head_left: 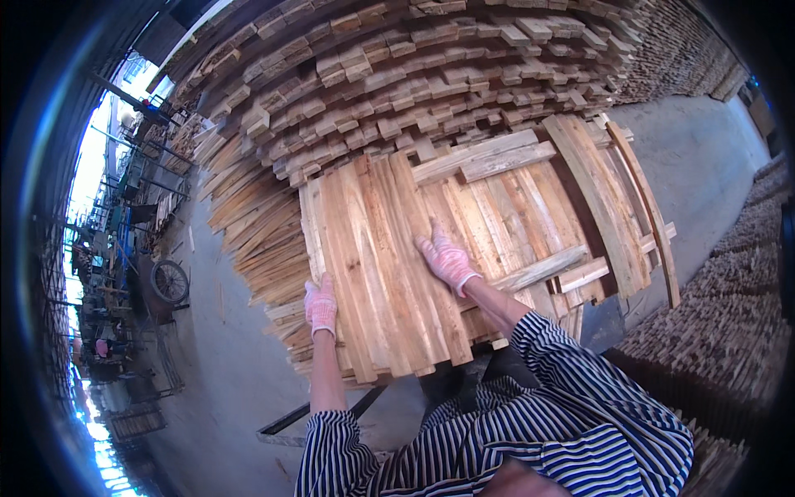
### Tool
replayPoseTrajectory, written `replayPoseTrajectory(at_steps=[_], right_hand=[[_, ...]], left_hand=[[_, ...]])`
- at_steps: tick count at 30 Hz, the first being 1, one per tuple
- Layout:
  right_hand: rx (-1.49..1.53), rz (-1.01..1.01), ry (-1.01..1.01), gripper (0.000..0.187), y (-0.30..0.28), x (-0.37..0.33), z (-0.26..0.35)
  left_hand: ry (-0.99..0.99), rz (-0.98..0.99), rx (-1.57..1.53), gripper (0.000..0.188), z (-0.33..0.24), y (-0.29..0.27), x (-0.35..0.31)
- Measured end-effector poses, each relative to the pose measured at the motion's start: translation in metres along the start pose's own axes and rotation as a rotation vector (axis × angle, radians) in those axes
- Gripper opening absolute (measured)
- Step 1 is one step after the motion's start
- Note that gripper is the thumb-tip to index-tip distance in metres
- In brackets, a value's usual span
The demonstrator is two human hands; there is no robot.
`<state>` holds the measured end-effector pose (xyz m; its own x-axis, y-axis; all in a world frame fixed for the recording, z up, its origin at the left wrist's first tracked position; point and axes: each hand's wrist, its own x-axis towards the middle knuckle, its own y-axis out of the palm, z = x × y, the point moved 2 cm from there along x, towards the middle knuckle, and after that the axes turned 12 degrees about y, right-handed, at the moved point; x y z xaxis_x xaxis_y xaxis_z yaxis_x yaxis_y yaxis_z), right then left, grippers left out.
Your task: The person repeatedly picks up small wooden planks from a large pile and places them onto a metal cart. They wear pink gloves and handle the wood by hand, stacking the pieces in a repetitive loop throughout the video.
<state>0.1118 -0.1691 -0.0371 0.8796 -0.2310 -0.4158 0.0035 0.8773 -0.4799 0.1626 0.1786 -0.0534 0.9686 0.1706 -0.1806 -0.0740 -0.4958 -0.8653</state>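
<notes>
While the right hand (pixel 449 258) rests spread on planks (pixel 364 257), the left hand (pixel 320 306) touches their edge, grip unclear.

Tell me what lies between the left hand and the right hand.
In the head view, several light wooden planks, laid side by side, fill the stretch between the left hand and the right hand.

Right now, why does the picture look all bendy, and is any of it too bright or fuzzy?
Head view, top: the fisheye lens bends straight lines, so the stack looks curved; head view, left: daylight glares white, with a blue haze on the rim, and the wheel looks softer; head view, middle: the boards, left hand and right hand look fairly clear.
</notes>
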Motion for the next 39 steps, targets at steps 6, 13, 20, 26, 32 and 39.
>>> replayPoseTrajectory(at_steps=[6, 13, 20, 26, 32, 39], right_hand=[[0.124, -0.071, -0.023, 0.084, -0.004, 0.016, -0.021], [0.15, -0.016, -0.013, 0.086, 0.005, 0.011, -0.017], [0.118, 0.057, 0.066, 0.085, -0.01, 0.016, -0.002], [-0.109, -0.013, 0.064, 0.08, -0.061, 0.008, 0.0], [-0.615, -0.863, 0.212, 0.056, -0.249, 0.032, -0.093], [-0.774, -0.758, 0.043, 0.061, -0.322, 0.018, -0.148]], left_hand=[[0.134, -0.026, 0.066, 0.074, -0.041, 0.004, -0.01], [0.105, -0.062, -0.046, 0.067, -0.038, -0.007, -0.026], [0.174, -0.042, -0.286, 0.066, -0.028, -0.002, -0.016], [0.086, -0.019, -0.479, 0.068, -0.028, 0.008, -0.019], [0.164, -0.008, -0.68, 0.067, -0.015, -0.001, -0.021], [0.142, 0.014, -0.534, 0.072, -0.02, -0.002, -0.008]])
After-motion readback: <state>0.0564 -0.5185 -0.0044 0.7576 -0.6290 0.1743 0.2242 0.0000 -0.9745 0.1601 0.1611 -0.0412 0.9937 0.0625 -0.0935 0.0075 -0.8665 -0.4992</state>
